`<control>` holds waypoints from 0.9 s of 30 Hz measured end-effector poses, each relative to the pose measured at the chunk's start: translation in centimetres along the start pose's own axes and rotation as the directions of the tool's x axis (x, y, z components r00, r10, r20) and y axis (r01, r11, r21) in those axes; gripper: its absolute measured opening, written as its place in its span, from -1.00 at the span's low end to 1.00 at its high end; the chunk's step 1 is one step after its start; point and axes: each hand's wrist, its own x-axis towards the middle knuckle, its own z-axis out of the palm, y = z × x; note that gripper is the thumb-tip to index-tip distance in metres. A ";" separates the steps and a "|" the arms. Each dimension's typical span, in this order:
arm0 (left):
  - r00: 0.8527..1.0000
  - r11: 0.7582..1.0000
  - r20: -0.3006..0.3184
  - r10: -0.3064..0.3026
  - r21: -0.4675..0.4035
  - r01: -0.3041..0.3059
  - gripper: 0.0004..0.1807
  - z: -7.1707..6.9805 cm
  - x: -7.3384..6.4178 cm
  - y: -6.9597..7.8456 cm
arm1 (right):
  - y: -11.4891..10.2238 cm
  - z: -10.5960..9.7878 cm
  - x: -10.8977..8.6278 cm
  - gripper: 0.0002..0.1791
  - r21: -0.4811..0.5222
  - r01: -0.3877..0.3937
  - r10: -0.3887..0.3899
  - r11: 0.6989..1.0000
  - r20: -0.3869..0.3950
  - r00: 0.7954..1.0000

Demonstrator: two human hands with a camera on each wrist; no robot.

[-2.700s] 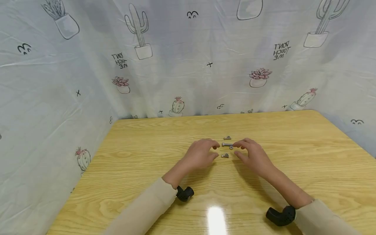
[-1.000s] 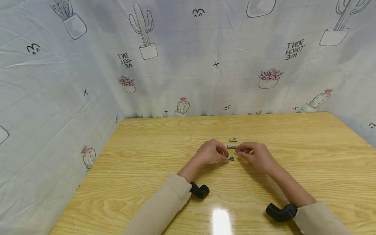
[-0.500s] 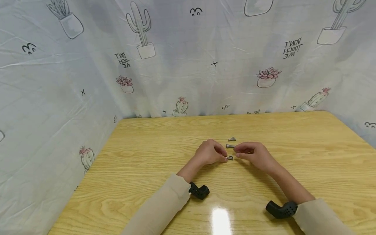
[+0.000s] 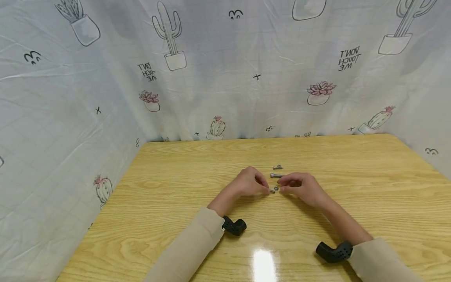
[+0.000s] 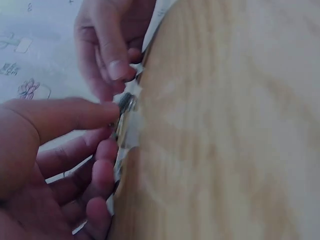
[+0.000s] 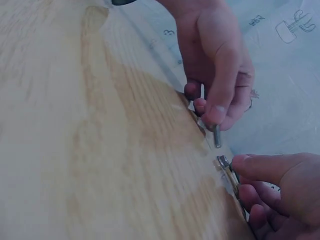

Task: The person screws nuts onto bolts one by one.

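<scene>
My left hand point(image 4: 251, 182) pinches a small metal bolt point(image 6: 216, 136) between thumb and fingertips, low over the table, its shank pointing toward my right hand. A small nut point(image 4: 276, 188) lies just beyond the bolt's end, beside my right thumb. My right hand point(image 4: 302, 188) hovers there with loosely bent fingers, thumb and index apart; in the right wrist view the thumb tip is close to the nut point(image 6: 223, 161), and contact is unclear. A longer socket-head bolt point(image 4: 277, 176) lies behind, partly covered by my right fingers. Its nut is hard to make out there.
Farther back lies another small bolt with a nut point(image 4: 278, 167). Everything rests on a wood-grain table point(image 4: 183, 176). A cactus-print curtain point(image 4: 225, 70) hangs behind and at the sides. Black curved devices point(image 4: 334, 252) sit on both wrists.
Both hands came inward to the nearest bolt and nut. My left hand took the bolt by one end and drew it slightly left, away from the nut. My right hand shifted slightly nearer the nut.
</scene>
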 end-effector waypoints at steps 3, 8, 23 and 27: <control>1.000 0.997 0.022 -0.017 -0.071 0.018 -0.93 -0.5 0.0 -0.3 | -0.1 0.2 0.0 -0.74 -0.024 -0.002 0.002 1.000 -0.007 1.000; 0.999 0.984 0.041 -0.028 -0.177 0.035 -0.97 -1.3 -0.2 -0.6 | -0.1 0.6 0.1 -0.77 -0.065 0.006 -0.007 0.998 -0.018 1.000; 0.997 0.950 0.076 -0.021 -0.311 0.043 -0.92 -2.0 -0.2 -0.9 | -0.2 1.6 0.5 -0.88 -0.215 0.023 -0.037 0.976 -0.065 0.997; 0.996 0.948 0.082 -0.018 -0.315 0.043 -0.92 -2.0 -0.2 -1.0 | -0.3 1.8 0.6 -0.91 -0.237 0.031 -0.049 0.971 -0.068 0.996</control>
